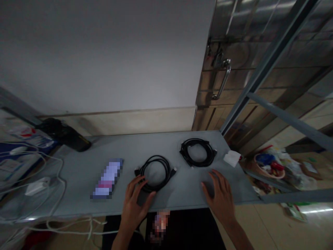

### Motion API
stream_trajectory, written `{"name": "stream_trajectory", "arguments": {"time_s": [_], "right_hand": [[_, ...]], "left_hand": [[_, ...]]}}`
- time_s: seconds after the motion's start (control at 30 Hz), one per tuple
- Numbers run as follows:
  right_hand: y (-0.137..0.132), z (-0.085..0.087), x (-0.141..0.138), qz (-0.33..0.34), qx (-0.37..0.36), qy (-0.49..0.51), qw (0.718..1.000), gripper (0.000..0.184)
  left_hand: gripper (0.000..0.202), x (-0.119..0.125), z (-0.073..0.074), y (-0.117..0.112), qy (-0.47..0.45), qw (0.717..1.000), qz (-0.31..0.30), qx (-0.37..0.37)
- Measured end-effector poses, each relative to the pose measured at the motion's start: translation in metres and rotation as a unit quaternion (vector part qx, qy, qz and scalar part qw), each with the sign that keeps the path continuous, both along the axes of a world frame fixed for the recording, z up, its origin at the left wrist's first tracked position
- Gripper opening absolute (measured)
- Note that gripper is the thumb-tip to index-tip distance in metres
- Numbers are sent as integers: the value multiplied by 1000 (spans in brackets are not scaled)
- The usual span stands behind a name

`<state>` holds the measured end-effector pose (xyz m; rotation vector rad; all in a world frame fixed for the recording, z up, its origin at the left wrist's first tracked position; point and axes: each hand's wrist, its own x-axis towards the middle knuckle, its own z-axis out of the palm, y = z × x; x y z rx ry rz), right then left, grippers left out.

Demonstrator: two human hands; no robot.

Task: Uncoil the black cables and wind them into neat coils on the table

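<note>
A coiled black cable [166, 165] lies in a loose ring on the grey tabletop, its two plug ends sticking out on either side. My left hand [135, 199] is at this ring's lower left edge, thumb and fingers apart; the fingertips overlap the coil, and whether they touch it I cannot tell. A second, thicker coil of black cable [185, 158] rests farther back to the right. Just in front of that coil, my right hand [221, 198] is spread over the table with nothing in it.
A phone with a lit, blurred screen [108, 178] lies left of the coils. Farther left are a black bottle [69, 135], a white power strip [37, 186] and tangled white cords. A crumpled white tissue [232, 158] sits near the right edge, beside a metal frame post [249, 90].
</note>
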<state>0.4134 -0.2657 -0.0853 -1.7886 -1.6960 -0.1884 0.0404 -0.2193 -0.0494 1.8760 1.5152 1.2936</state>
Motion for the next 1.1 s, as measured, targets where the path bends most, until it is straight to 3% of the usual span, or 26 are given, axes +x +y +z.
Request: {"name": "stream_trajectory", "arguments": {"time_s": [0.13,0.23,0.5,0.93,1.1], "right_hand": [[0,0,0,1,3,0,1000,53],[0,0,0,0,-2,-1,1000,53],[0,-2,1,6,1,-18,1000,56],[2,-10,5,39,23,-61,997,66],[13,-9,7,58,24,-57,996,71]], "left_hand": [[24,5,0,-3,0,996,80,36],[18,5,-4,-1,6,994,99,46],[18,-1,-16,3,146,974,80,152],[11,0,-13,2,160,969,71,175],[32,-3,-11,1,190,968,15,162]]}}
